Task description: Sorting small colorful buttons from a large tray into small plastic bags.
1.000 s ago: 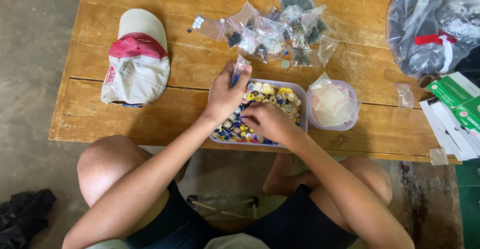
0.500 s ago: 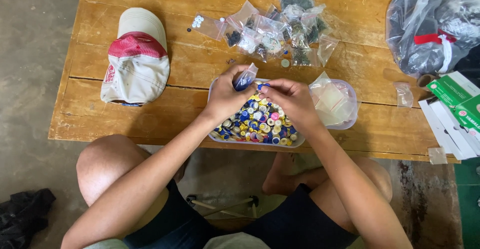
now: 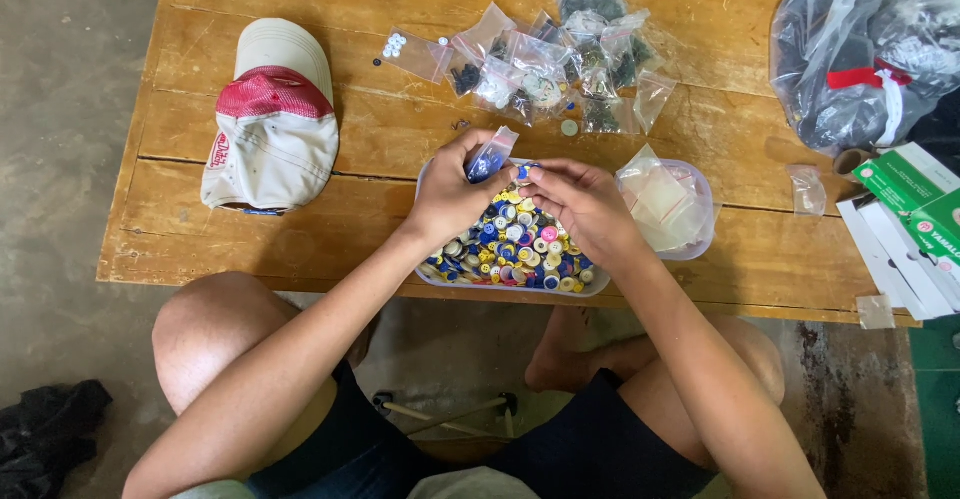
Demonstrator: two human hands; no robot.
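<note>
Worn plank table [image 3: 300, 249] over concrete floor [image 3: 60, 159]; left hand [image 3: 450, 194] gripping small bag [image 3: 492, 154], right hand [image 3: 580, 199] pinching button [image 3: 527, 171].

A worn wooden plank table [image 3: 300, 229] stands on a grey concrete floor [image 3: 70, 159] in soft, even daylight. A dark cloth [image 3: 45, 434] lies crumpled on the floor at lower left, beside the table's near edge.

The tabletop [image 3: 700, 139] is rough, matt wooden planks. The small bags [image 3: 545, 64] are clear, glossy plastic film, like the big sack [image 3: 860, 49]. The buttons [image 3: 515, 249] look like shiny plastic in a translucent plastic tray [image 3: 590, 287]. The cap [image 3: 272, 119] is matt cloth.
</note>
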